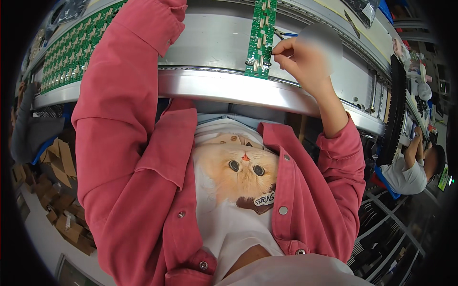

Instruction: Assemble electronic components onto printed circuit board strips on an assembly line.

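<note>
A narrow green circuit board (pixel 261 38) lies across the metal rails of the line, with pale connectors along its middle and small black parts near its lower end. My right hand (pixel 305 59) is at the board's right edge, thumb and forefinger pinched together on a small dark part (pixel 273 54). A blurred patch hides the back of that hand. My left arm reaches up past the top edge in a pink sleeve (pixel 164 24), so the left hand is out of sight.
Large green circuit-board panels (pixel 78 47) stand on the left of the line. A metal front rail (pixel 229 90) runs before me. Pliers (pixel 286 34) with blue handles lie beyond the board. Cardboard boxes (pixel 67 221) sit on the floor at left; another person (pixel 408 174) sits at far right.
</note>
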`<state>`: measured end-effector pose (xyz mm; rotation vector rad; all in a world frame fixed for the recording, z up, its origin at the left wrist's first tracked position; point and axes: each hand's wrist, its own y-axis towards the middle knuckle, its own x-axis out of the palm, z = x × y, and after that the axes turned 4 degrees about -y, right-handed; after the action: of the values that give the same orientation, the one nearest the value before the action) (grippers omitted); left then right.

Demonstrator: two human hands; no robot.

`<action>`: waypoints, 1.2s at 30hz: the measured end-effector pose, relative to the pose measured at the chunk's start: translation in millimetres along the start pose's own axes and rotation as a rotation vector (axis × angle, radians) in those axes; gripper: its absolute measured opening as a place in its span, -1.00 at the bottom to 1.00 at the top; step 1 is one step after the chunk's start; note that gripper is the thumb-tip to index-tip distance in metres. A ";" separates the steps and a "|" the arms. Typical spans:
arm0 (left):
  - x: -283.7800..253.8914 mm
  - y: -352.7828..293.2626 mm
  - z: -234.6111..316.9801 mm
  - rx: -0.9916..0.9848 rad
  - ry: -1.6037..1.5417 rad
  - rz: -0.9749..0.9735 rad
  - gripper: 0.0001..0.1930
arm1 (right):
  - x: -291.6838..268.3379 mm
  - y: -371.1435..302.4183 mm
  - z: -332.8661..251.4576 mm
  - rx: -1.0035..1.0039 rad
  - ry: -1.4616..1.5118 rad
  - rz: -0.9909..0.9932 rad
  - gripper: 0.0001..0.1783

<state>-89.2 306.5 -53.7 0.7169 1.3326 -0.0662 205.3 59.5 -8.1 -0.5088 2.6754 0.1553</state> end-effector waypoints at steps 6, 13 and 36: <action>3.4 1.7 -0.3 0.075 0.034 0.047 -0.78 | 5.3 -1.1 5.0 -0.080 -0.149 -0.002 -0.85; -4.6 10.4 9.2 0.156 0.077 0.103 -0.78 | 5.2 -1.0 3.4 -0.116 -0.219 -0.046 -0.87; -174.2 -93.4 185.4 0.004 -0.395 -0.237 -0.88 | -29.1 135.6 12.0 -0.363 -0.845 0.152 -0.75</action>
<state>-17.4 77.8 72.7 0.5132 1.0308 -0.3813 183.8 197.0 -2.7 -0.2519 1.8488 0.7308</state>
